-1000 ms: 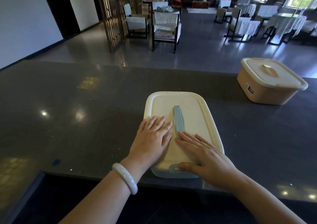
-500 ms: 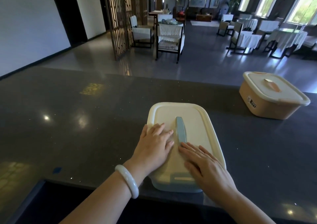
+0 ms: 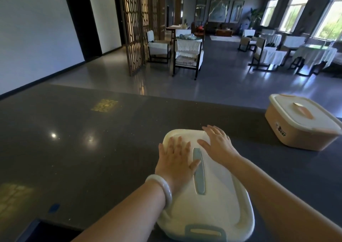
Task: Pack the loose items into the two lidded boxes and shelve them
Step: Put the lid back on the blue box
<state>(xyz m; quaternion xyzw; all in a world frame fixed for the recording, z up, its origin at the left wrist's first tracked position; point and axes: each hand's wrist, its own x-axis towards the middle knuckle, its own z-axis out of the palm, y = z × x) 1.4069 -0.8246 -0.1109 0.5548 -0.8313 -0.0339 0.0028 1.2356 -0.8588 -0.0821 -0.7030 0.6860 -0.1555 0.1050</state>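
Pressing flat, your left hand [image 3: 175,158] and right hand [image 3: 219,145], fingers spread, rest on the lid [image 3: 212,204]; orange box [image 3: 303,123] well apart.

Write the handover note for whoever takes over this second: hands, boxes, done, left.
Left hand: open, flat on top of the white box, left of its blue handle.
Right hand: open, flat on the box's far right corner.
White box: near edge of the dark counter, lid on.
Orange box: far right on the counter, lid on, neither hand on it.
Done: both boxes lidded.
Left: check the white lid is seated, then shelve both; no shelf in view.
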